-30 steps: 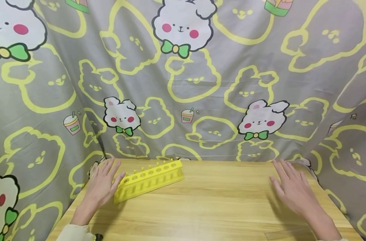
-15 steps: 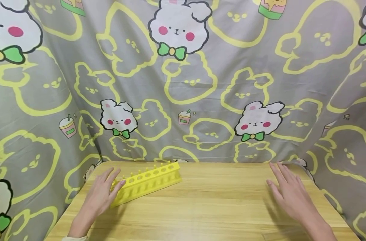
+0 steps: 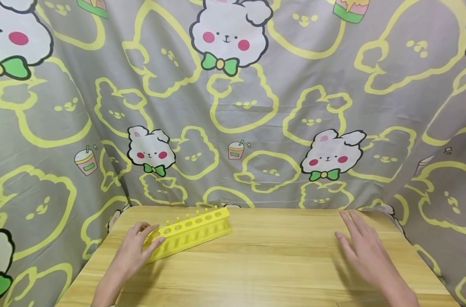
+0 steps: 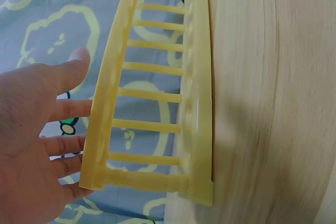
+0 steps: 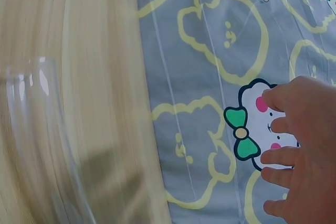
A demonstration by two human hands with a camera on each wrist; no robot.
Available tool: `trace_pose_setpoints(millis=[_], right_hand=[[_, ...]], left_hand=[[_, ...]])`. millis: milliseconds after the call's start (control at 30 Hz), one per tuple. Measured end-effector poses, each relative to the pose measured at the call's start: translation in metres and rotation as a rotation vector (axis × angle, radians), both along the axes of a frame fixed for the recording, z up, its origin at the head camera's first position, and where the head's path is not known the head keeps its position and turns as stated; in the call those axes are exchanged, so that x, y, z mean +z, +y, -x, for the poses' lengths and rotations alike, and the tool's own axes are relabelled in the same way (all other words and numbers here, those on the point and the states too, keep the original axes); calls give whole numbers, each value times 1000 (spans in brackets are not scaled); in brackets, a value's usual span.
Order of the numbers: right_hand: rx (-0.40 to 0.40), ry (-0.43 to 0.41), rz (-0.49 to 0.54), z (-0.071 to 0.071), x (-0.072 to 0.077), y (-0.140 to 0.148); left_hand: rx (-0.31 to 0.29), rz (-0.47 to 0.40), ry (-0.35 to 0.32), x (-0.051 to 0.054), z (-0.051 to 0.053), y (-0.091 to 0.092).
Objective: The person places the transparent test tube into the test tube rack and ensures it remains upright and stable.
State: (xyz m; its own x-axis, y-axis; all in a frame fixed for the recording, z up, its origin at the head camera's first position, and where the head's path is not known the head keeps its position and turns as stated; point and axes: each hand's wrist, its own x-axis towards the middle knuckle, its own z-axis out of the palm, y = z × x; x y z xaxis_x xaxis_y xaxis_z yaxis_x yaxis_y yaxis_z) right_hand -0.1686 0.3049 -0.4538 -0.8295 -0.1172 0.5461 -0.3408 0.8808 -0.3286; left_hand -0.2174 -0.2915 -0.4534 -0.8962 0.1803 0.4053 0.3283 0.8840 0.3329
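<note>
A yellow test tube rack (image 3: 196, 230) with round holes and a row of pegs stands on the left part of the wooden table, slanting away to the right. My left hand (image 3: 133, 251) is at its near left end, fingers over the top and thumb in front. In the left wrist view, fingers of the left hand (image 4: 31, 135) reach behind the rack's upper plate (image 4: 107, 87), with the thumb apart from it. Over the table's right side hovers my right hand (image 3: 367, 251), holding nothing, its fingers extended; it shows as well in the right wrist view.
A clear, see-through curved object (image 5: 44, 82) lies on the wooden table (image 5: 105, 35) in the right wrist view; its kind is hard to tell. Grey cloth (image 3: 256, 102) with cartoon rabbits hangs behind the table and along both sides.
My left hand has come down and right onto the rack's left end, its fingers bending more. The right hand has shifted slightly down and left. The rack looks unmoved on the table.
</note>
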Motion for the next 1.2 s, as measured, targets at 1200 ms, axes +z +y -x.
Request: trace_pose_setpoints(millis=[1200], right_hand=[[89,-10,79,5,-4,-67]], left_hand=[[-28,-42,46,-3,5,-3]])
